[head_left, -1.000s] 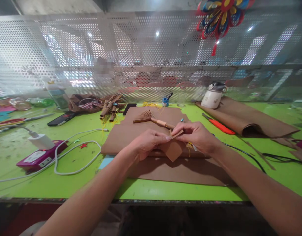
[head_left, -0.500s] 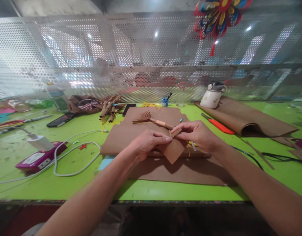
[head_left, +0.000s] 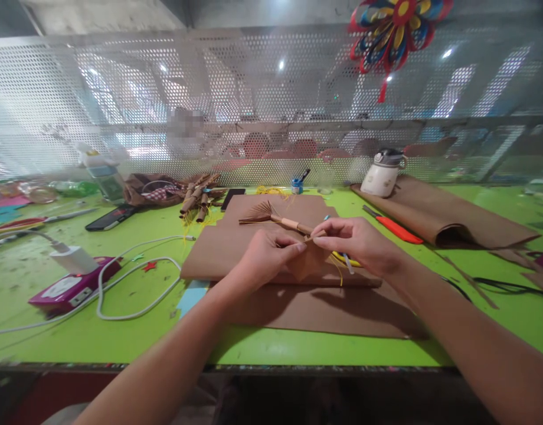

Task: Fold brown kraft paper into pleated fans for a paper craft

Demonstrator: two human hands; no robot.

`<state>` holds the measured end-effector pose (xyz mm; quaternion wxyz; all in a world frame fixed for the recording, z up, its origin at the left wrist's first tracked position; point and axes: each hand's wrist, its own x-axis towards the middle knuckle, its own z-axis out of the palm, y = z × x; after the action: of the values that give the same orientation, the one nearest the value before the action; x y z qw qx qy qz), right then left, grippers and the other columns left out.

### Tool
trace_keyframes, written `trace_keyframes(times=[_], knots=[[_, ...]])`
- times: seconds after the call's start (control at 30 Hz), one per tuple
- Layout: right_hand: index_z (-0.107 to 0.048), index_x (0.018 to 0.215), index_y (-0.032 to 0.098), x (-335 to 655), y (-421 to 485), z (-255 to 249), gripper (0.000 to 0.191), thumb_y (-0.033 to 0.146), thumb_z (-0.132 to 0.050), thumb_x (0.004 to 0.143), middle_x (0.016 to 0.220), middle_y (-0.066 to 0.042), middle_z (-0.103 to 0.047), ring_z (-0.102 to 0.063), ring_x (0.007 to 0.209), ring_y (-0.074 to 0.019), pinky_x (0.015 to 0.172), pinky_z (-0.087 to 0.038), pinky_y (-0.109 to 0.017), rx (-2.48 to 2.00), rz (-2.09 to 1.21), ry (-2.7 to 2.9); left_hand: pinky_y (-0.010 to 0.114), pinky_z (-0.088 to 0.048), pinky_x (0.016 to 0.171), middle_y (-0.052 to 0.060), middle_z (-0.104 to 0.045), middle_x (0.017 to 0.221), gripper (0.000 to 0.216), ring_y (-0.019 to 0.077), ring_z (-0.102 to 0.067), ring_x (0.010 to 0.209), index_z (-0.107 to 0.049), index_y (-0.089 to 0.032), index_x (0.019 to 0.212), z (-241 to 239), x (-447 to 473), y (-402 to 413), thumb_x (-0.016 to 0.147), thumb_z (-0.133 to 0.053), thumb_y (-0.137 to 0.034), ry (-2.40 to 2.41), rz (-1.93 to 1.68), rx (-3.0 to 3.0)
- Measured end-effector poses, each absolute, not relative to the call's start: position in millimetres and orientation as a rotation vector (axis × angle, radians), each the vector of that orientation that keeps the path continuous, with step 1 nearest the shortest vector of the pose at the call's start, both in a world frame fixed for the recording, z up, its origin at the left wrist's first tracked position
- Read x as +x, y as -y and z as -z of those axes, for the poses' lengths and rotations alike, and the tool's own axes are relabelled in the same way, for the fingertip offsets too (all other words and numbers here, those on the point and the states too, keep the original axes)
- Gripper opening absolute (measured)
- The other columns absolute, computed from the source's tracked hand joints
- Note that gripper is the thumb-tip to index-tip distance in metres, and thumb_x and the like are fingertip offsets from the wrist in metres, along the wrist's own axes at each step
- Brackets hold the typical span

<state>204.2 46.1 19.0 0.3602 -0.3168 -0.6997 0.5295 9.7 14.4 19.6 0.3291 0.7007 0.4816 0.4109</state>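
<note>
Head view, the only one I am receiving: the left hand (head_left: pixel 265 254) and the right hand (head_left: pixel 360 242) are meeting above the middle of the green bench (head_left: pixel 98 330), and both are pinching the brown paper piece (head_left: pixel 304 262), fingers closed on its upper edge from either side. Compared with the frames just before, the piece is hanging shorter and narrower. Its lower corner is sitting higher, and the left fingers are curling further over it, so I am judging that the fold is tightening rather than opening. The piece is staying in the air, just above the flat brown sheets (head_left: pixel 236 248), which are lying in layers I cannot count. I am counting:
- two hands
- one held piece
- one paper fan (head_left: pixel 265 211) lying just behind the hands
- one orange cutter (head_left: pixel 393 225)
- one white jug (head_left: pixel 382 172)
- two dark phones (head_left: pixel 110 217) (head_left: pixel 233 196)
- one pink device (head_left: pixel 72 284) with a white cable
- one pinwheel (head_left: pixel 398 26) hanging on the perforated screen
</note>
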Motion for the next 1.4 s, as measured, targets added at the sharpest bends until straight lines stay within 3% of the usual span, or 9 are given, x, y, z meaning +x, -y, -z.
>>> trace_keyframes(times=[0.37,0.6,0.8,1.03,1.27,1.4], knots=[[-0.07,0.077,0.015,203.4,-47.2,-16.5,0.029,0.043,-0.069,0.069,0.067,-0.001,-0.062,-0.054,0.063,-0.0132,0.06,-0.043,-0.026,-0.922,-1.047,1.859,0.022,-0.038,0.055,0.001,-0.061,0.058,0.019,0.0118,-0.052,0.058,-0.07,-0.013,0.063,-18.5,11.4,-12.6,0.074,-0.06,-0.025,-1.254,-1.057,1.937],[-0.069,0.073,0.015,202.9,-48.1,-15.9,0.026,0.04,-0.066,0.073,0.064,-0.001,-0.059,-0.05,0.059,-0.0113,0.055,-0.038,-0.024,-0.903,-1.044,1.859,0.021,-0.04,0.057,0.002,-0.066,0.065,0.02,0.0132,-0.055,0.063,-0.071,-0.013,0.07,-15.6,10.4,-13.5,0.077,-0.057,-0.026,-1.219,-1.014,1.967],[-0.068,0.074,0.016,203.5,-51.3,-10.6,0.026,0.042,-0.068,0.071,0.065,0.0,-0.061,-0.051,0.058,-0.0108,0.053,-0.038,-0.023,-0.894,-1.145,1.809,0.023,-0.044,0.066,0.004,-0.071,0.084,0.022,0.0165,-0.06,0.076,-0.072,-0.015,0.089,-12.1,11.1,-13.3,0.079,-0.056,-0.025,-1.16,-1.044,1.964],[-0.067,0.075,0.015,202.1,-49.5,-11.2,0.025,0.04,-0.066,0.073,0.058,0.001,-0.056,-0.043,0.049,-0.0079,0.045,-0.031,-0.022,-0.867,-1.107,1.833,0.023,-0.043,0.064,0.004,-0.07,0.078,0.02,0.0152,-0.058,0.07,-0.071,-0.014,0.083,-12.3,11.5,-13.5,0.079,-0.056,-0.027,-1.131,-1.033,1.976],[-0.065,0.074,0.014,203.8,-50.6,-11.5,0.028,0.042,-0.067,0.072,0.065,-0.001,-0.06,-0.051,0.058,-0.0109,0.052,-0.038,-0.023,-0.888,-1.09,1.85,0.022,-0.038,0.055,0.001,-0.062,0.059,0.024,0.0123,-0.052,0.057,-0.07,-0.013,0.07,-11.7,10.6,-14.0,0.077,-0.059,-0.034,-1.173,-0.993,1.898],[-0.063,0.073,0.015,205.7,-53.2,-10.6,0.027,0.041,-0.067,0.072,0.065,0.0,-0.058,-0.05,0.058,-0.0103,0.052,-0.037,-0.022,-0.88,-1.145,1.811,0.023,-0.04,0.057,0.003,-0.064,0.063,0.023,0.0127,-0.054,0.06,-0.071,-0.013,0.066,-17.3,3.1,-14.5,0.07,-0.068,-0.036,-1.193,-0.891,1.73]])
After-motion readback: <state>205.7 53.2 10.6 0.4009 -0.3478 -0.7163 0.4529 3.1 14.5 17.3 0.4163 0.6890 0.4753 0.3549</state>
